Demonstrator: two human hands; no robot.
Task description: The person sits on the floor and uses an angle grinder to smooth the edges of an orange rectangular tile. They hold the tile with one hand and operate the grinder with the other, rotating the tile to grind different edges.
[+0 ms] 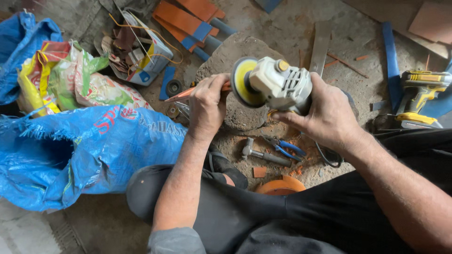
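Grinder gripped in our right hand, its yellow disc touching the orange strip that our left hand pinches at nine o'clock over the stone block. Bare fingers sit just beside the disc (no guard visible); a slip could cut them, we judge.
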